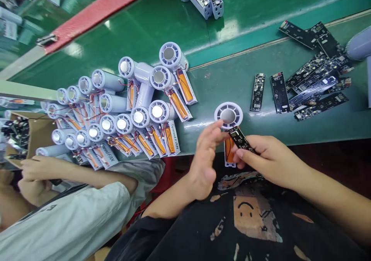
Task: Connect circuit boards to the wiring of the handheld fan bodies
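Observation:
My right hand (268,158) grips a narrow black circuit board (239,137) between thumb and fingers. Beneath the board a lavender handheld fan (228,114) lies at the table's near edge, its round end up and an orange battery (230,153) in its open handle. My left hand (205,158) is on the fan's left side, fingers extended towards its round end and the tip of the board. Whether those fingertips touch the fan or the board I cannot tell. Part of the handle is hidden behind the board and my right fingers.
Many lavender fans (142,116) with orange batteries and thin wires crowd the table on the left. Loose circuit boards (315,72) are heaped at the right. A co-worker's hand (37,172) is at far left by a cardboard box (33,131). A red-edged strip (95,16) crosses behind.

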